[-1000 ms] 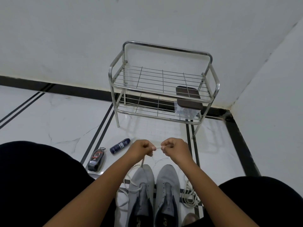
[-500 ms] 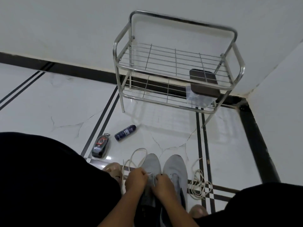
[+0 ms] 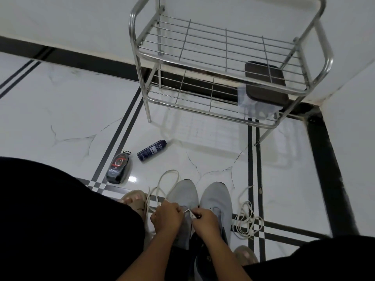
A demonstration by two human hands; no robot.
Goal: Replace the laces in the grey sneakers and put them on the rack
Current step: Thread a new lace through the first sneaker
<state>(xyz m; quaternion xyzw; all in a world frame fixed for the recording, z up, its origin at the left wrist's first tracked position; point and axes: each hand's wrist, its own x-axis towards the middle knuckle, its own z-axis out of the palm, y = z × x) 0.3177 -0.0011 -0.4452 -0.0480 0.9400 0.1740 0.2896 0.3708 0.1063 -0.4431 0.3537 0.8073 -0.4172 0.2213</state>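
Observation:
Two grey sneakers stand side by side on the floor between my knees, toes pointing away: the left sneaker [image 3: 183, 194] and the right sneaker [image 3: 216, 197]. My left hand [image 3: 167, 217] and my right hand [image 3: 206, 220] are both curled over the left sneaker's eyelets, pinching a white lace [image 3: 162, 184] whose slack loops out to the left. The lace tip shows between my fingers. A second white lace [image 3: 246, 221] lies bunched on the floor right of the sneakers. The steel rack [image 3: 223, 57] stands ahead against the wall.
A dark-lidded clear box [image 3: 263, 86] sits on the rack's lower shelf at the right. A blue spray can [image 3: 151, 150] and a black polish pack [image 3: 118, 167] lie on the floor to the left. My sandalled feet flank the sneakers. A wall corner stands at the right.
My hands dropped from chest height, where they held the lace stretched between them, down onto the left sneaker. The view tilted down and closer to the floor.

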